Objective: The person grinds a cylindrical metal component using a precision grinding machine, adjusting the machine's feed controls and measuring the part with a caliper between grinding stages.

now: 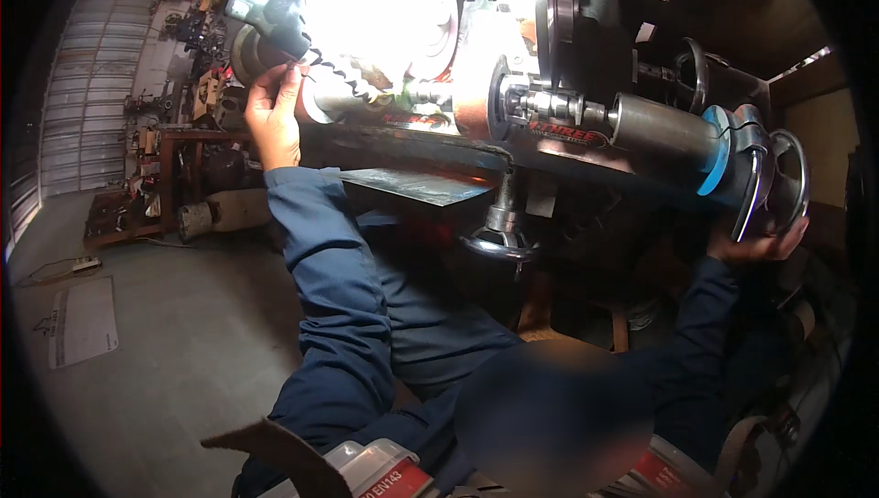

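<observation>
At the upper left, my left hand (276, 109) is raised with thumb and fingertips pinched together. They sit just under a grey lamp head (267, 13), beside a dark jagged-edged strip (348, 77); glare hides what they hold, if anything. A shiny stepped metal shaft (558, 106) lies across the machine, next to a thick grey cylinder (667, 136) with a blue ring (717, 152). At the right end, my right hand (765, 240) is closed on the lower rim of a chrome handwheel (804, 178), beside a curved metal lever (751, 196).
A second handwheel (502, 246) sticks out from the machine's front, below a flat metal plate (421, 185). Another wheel (696, 77) stands at the back right. At left are a cluttered wooden bench (174, 168), a power strip on the floor (84, 265) and a pale sheet (82, 322).
</observation>
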The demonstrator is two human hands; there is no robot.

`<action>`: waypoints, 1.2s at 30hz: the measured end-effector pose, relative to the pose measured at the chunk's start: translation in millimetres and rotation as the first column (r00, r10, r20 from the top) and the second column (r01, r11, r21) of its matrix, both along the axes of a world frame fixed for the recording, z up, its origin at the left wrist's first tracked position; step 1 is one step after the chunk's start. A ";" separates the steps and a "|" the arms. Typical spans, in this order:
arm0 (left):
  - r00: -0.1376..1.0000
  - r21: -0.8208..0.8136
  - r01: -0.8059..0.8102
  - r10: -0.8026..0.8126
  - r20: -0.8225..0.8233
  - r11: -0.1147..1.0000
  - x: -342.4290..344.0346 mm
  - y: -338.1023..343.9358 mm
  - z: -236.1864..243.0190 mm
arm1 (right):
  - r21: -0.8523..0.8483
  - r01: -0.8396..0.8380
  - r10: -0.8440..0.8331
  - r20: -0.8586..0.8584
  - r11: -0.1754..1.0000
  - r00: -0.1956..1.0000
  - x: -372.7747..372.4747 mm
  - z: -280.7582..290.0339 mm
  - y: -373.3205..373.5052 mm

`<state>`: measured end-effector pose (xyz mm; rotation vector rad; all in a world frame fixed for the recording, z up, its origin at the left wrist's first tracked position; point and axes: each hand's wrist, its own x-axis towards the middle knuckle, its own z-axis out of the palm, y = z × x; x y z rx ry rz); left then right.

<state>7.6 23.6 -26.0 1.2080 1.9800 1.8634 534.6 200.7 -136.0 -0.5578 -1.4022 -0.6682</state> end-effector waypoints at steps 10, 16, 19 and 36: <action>1.000 0.005 -0.027 0.027 0.000 1.000 2.8 1.7 -0.4 | -0.817 0.119 -0.060 0.103 0.564 0.993 -9.2 103.8 -20.8; 0.999 0.023 -0.042 0.042 0.014 0.999 0.1 -0.9 -2.6 | -0.873 0.209 -0.008 0.229 0.440 0.973 3.7 111.2 -9.0; 0.998 0.013 -0.068 0.068 0.001 0.998 -1.7 -0.9 -2.8 | -0.873 0.152 -0.021 0.160 0.463 0.987 0.0 107.1 -13.3; 0.999 0.001 -0.033 0.033 -0.007 0.999 0.3 -3.9 1.3 | -0.799 0.103 -0.017 0.115 0.592 0.993 -5.6 99.7 -17.5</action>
